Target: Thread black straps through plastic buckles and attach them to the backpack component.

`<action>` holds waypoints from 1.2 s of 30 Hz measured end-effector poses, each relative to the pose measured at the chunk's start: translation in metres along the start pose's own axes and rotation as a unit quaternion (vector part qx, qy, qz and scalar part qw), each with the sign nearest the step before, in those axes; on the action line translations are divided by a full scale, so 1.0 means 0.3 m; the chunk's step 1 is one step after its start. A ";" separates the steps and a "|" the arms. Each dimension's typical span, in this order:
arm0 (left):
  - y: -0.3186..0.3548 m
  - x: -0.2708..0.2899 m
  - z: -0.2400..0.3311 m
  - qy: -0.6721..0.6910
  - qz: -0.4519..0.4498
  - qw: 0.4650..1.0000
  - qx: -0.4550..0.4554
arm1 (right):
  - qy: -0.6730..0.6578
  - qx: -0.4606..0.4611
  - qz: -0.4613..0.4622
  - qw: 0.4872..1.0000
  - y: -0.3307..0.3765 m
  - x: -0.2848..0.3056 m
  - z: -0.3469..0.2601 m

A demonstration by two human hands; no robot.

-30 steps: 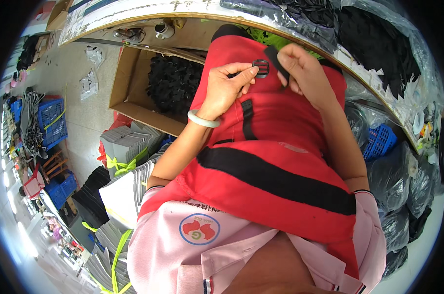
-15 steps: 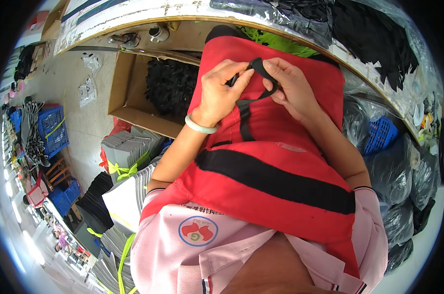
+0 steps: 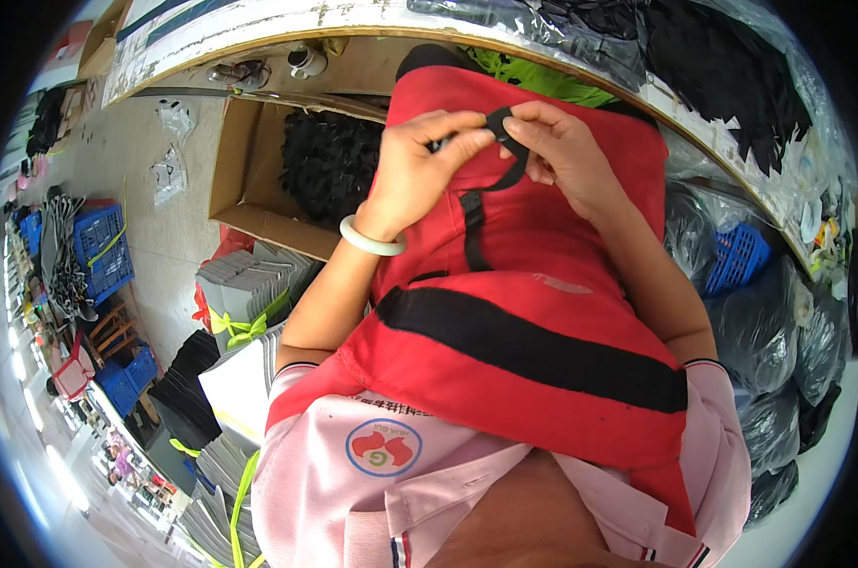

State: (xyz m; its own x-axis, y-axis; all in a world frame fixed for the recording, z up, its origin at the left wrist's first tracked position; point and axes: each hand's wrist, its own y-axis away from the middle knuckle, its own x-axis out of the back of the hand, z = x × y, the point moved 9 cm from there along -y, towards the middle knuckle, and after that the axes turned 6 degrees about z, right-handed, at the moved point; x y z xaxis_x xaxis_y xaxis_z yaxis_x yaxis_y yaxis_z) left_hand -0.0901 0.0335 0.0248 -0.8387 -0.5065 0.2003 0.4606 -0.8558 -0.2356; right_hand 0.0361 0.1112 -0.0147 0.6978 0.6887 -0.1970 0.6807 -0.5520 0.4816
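A red fabric bag with broad black bands (image 3: 542, 312) lies draped over the person's lap, its top end toward twelve o'clock against the bench (image 3: 258, 28). Both hands meet there: the left hand (image 3: 419, 170) and right hand (image 3: 566, 156) each pinch closed on the narrow black webbing strap (image 3: 500, 133), which loops between the fingertips. The strap looks only partly worked; whether its end is fastened cannot be told. At ten o'clock sits a cardboard box of black pieces (image 3: 329, 166).

Red fabric item (image 3: 533, 312), black-banded; black strap (image 3: 504, 128) pinched between left hand (image 3: 419, 170) and right hand (image 3: 566, 151); cardboard box (image 3: 249, 180) beside.
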 end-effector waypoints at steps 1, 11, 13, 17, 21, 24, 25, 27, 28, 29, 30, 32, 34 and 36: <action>-0.005 0.001 0.013 0.001 0.000 1.000 0.000 | 0.001 0.022 0.010 1.000 0.001 0.008 -0.013; 0.076 -0.075 -0.152 0.287 0.050 0.894 0.340 | 0.017 0.274 0.059 0.960 0.119 -0.029 -0.212; 0.074 -0.066 -0.148 0.269 0.068 0.901 0.335 | 0.083 0.200 0.074 0.974 0.102 -0.017 -0.211; 0.078 -0.053 -0.141 0.208 0.081 0.924 0.310 | 0.113 0.046 0.024 0.992 0.040 0.024 -0.047; 0.068 -0.046 -0.101 0.153 0.075 0.960 0.222 | 0.055 0.022 0.039 0.997 0.025 0.024 -0.004; 0.047 -0.031 -0.059 0.114 0.073 0.983 0.121 | 0.013 0.038 0.026 0.999 0.019 0.000 -0.009; 0.043 -0.024 -0.033 0.092 0.073 0.991 0.072 | 0.012 0.039 0.027 0.999 0.017 0.008 -0.013; 0.043 -0.030 -0.030 0.079 0.055 0.994 0.055 | 0.068 0.004 -0.013 0.998 0.011 0.005 0.001; 0.041 -0.038 -0.019 0.067 0.040 0.996 0.039 | 0.066 0.004 -0.011 0.998 0.014 -0.002 0.006; 0.039 -0.037 -0.015 0.067 0.038 0.996 0.039 | 0.029 0.018 0.004 0.999 0.018 -0.009 0.000; 0.038 -0.029 -0.025 0.078 0.048 0.993 0.072 | -0.009 0.033 0.019 0.999 0.020 -0.008 -0.007; 0.037 -0.014 -0.042 0.089 0.058 0.989 0.102 | -0.033 0.037 0.023 0.998 0.020 -0.008 -0.018; 0.034 -0.012 -0.008 0.050 0.037 0.998 0.026 | -0.058 0.040 0.028 0.997 0.013 0.011 -0.033; 0.035 -0.013 0.024 0.026 0.020 0.999 -0.014 | 0.001 -0.045 -0.079 0.996 0.009 0.000 0.009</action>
State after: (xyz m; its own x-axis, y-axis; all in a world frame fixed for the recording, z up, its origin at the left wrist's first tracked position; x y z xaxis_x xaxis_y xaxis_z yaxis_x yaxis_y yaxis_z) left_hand -0.0798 0.0257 0.0285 -0.8337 -0.5337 0.1415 0.4864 -0.8312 -0.2693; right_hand 0.0384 0.1084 -0.0158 0.5831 0.7644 -0.2751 0.7592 -0.3922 0.5194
